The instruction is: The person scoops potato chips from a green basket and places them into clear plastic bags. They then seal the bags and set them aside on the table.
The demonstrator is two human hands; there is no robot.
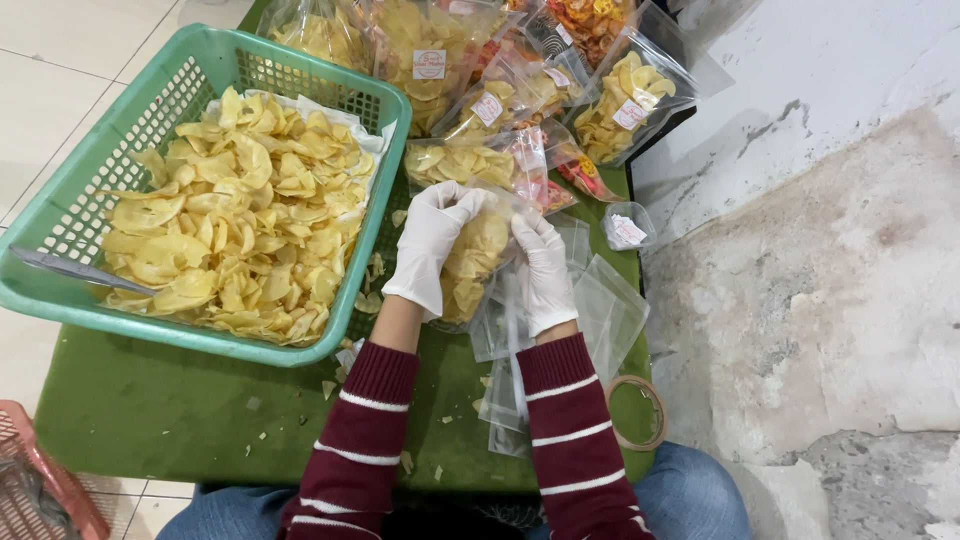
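Both gloved hands, left hand (432, 245) and right hand (545, 270), curl their fingers around a clear bag of chips (475, 255) above the green surface (150, 410). Beside it, a teal basket (60, 215) holds loose yellow chips (230, 220).

Left hand (432, 245), right hand (545, 272), gloved, gripping.
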